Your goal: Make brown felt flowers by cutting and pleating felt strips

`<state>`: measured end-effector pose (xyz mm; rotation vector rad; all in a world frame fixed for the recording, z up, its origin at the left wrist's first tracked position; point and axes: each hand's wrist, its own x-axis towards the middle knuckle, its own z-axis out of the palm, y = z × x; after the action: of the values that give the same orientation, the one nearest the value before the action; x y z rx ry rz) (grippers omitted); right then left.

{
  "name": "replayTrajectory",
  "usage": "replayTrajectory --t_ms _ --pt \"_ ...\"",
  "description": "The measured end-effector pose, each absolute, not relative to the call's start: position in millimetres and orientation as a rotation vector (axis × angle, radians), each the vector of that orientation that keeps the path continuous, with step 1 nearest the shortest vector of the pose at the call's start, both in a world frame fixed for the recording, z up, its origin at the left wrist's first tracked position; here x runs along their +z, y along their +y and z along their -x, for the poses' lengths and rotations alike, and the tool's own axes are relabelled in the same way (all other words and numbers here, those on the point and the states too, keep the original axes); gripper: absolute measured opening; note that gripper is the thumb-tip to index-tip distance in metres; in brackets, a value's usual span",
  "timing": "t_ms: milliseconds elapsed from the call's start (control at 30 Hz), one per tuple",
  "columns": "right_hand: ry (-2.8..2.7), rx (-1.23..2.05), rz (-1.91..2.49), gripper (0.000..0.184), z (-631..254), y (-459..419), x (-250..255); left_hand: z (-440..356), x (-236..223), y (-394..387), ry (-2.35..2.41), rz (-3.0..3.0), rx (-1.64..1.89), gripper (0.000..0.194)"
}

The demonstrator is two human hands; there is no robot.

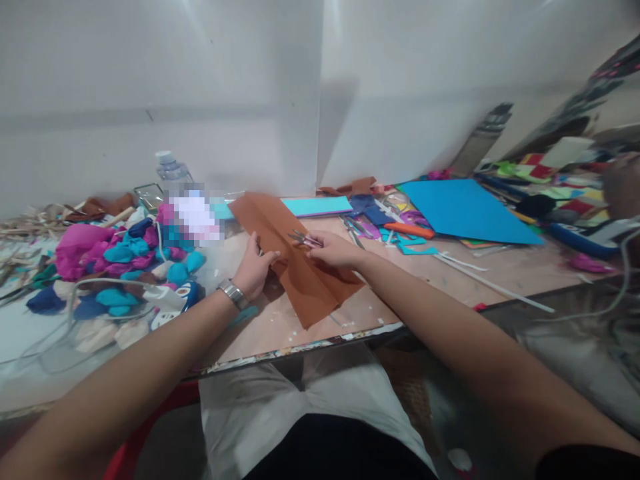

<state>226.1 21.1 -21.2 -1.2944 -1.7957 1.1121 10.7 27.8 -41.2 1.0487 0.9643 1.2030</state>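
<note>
A long brown sheet (pixel 313 293), creased and slightly raised in the middle, lies slantwise in front of me; whether it is paper or felt I cannot tell. My left hand (pixel 254 265), with a metal watch (pixel 233 293) on the wrist, grips its left edge between thumb and fingers. Over the sheet, my right hand (pixel 333 249) is closed around the handles of small scissors (pixel 303 239). The blades point left, just above the brown surface, and look slightly apart. Part of the sheet is hidden beneath my right hand.
Pink and blue crumpled bundles (pixel 120 250) and a white cable (pixel 75 293) lie on the left. Behind them stands a clear bottle (pixel 173 170). Rightward are an orange cutter (pixel 410 231), a large blue sheet (pixel 470 210), several scraps and a white strip (pixel 500 283). A wall (pixel 225 87) rises behind the table.
</note>
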Motion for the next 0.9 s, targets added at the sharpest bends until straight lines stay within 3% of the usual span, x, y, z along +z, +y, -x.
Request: replayTrajectory --t_ms 233,400,467,900 --pt "-1.872 1.15 1.288 0.017 -226 17 -30 -10 -34 21 0.897 -1.001 1.095 0.085" --pt "-1.86 1.181 1.286 0.017 -226 18 -31 -11 -31 18 0.86 -0.967 0.942 0.034" --pt "-1.841 1.217 1.287 0.018 -225 17 -30 -12 -29 17 0.852 -0.965 0.893 0.023" --pt "-1.654 1.345 1.161 0.024 -224 12 -22 -15 -35 18 0.855 -0.918 0.981 0.03"
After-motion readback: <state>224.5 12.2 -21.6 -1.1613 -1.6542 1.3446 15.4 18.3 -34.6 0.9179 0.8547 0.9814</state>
